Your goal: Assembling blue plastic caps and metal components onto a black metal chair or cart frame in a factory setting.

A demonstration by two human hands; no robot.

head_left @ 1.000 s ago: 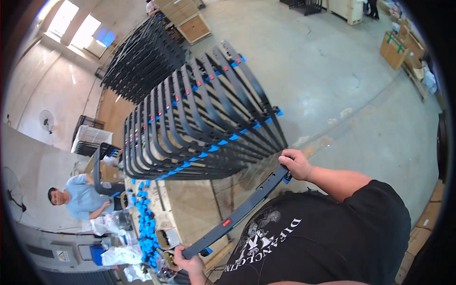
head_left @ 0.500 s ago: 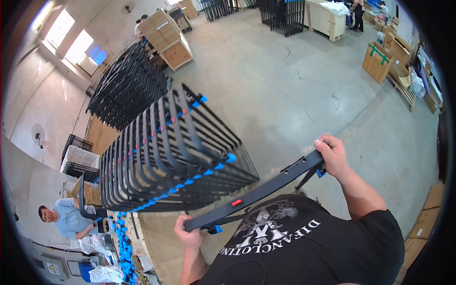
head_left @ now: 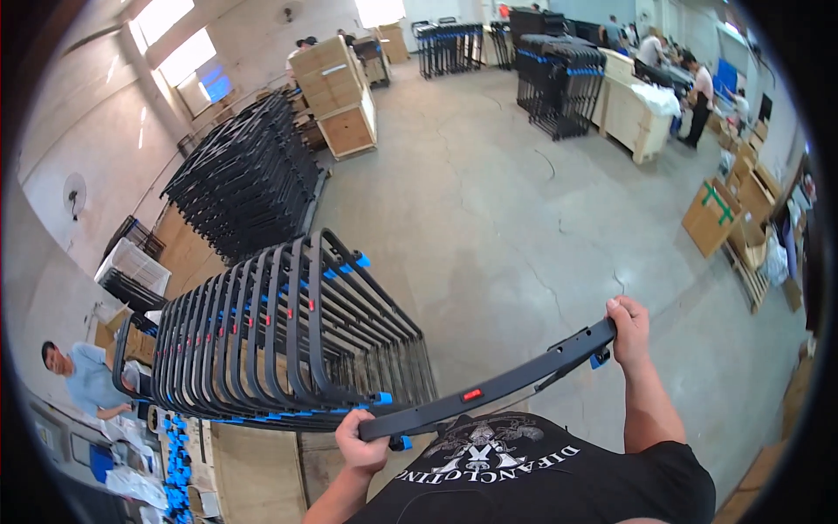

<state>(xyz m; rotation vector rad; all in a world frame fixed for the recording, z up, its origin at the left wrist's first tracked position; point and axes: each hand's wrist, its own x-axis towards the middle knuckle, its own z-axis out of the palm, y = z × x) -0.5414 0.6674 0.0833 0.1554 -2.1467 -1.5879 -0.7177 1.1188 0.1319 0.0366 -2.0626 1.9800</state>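
Both my hands are closed round a black metal frame point(head_left: 515, 381), held in front of my body. My left hand point(head_left: 361, 441) grips its left end, and my right hand point(head_left: 630, 330) wraps the right end. A small red label sits at the middle of the frame's top bar, and blue clips show under both ends. Just left of it stands a row of several similar black frames point(head_left: 279, 336) with blue clips and red labels, nested close together. The lower part of the held frame is mostly hidden by my body.
At left a co-worker point(head_left: 90, 371) stands by a bench strewn with blue clips point(head_left: 178, 463). Behind the row are a tall pile of black frames point(head_left: 249, 175) and wooden crates point(head_left: 345, 96). Cartons point(head_left: 714, 217) stand at right; more frames point(head_left: 559, 87) and people are farther off.
My view has tilted up, showing more of the far room. Both hands still hold the frame, which now appears lower and further right in view.
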